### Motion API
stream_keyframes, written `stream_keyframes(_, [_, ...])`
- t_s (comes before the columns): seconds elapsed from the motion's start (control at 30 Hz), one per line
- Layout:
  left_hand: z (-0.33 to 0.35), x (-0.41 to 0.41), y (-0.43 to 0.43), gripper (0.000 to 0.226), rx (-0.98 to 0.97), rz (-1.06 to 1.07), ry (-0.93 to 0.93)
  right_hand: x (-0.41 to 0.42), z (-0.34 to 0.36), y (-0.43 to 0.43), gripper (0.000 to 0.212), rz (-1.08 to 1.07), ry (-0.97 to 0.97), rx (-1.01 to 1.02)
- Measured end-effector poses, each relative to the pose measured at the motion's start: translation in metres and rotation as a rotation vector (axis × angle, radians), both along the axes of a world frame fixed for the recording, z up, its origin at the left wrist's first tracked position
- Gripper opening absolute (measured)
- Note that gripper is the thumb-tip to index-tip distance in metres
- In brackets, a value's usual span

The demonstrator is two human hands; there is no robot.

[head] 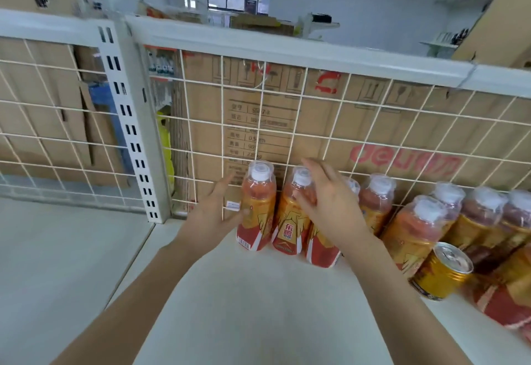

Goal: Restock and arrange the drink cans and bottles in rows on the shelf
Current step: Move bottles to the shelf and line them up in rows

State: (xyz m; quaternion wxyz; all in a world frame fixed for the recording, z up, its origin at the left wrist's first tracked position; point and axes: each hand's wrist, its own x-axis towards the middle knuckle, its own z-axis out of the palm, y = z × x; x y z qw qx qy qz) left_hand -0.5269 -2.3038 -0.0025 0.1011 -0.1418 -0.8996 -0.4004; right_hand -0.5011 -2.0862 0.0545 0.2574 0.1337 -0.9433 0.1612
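Note:
Several orange drink bottles with white caps stand on the white shelf against the wire mesh back. My left hand is beside the leftmost bottle, fingers straight and thumb touching its side. My right hand curls round the upper part of the second bottle, with a third bottle partly hidden under the palm. More bottles stand to the right, and a gold can stands in front of them.
The wire mesh back panel has cardboard boxes behind it. A white slotted upright post divides this shelf bay from the left bay. Another red-labelled bottle stands at the right edge.

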Motion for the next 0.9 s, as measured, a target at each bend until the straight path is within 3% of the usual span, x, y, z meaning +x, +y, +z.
stream_keyframes(0.17, [-0.007, -0.022, 0.032, 0.076, 0.165, -0.017, -0.168, -0.031, 0.001, -0.010, 0.065, -0.125, -0.146, 0.234])
stream_keyframes(0.27, [-0.010, -0.027, 0.041, 0.077, 0.191, 0.045, -0.204, -0.037, 0.002, -0.015, 0.064, -0.146, -0.186, 0.261])
stream_keyframes(0.67, [-0.017, 0.002, 0.006, 0.084, 0.185, 0.143, -0.198, -0.027, 0.009, -0.014, 0.053, 0.066, -0.235, 0.045])
stream_keyframes(0.9, [-0.014, 0.043, -0.037, 0.083, 0.191, 0.248, -0.162, -0.005, -0.002, -0.026, 0.055, 0.375, -0.374, -0.232])
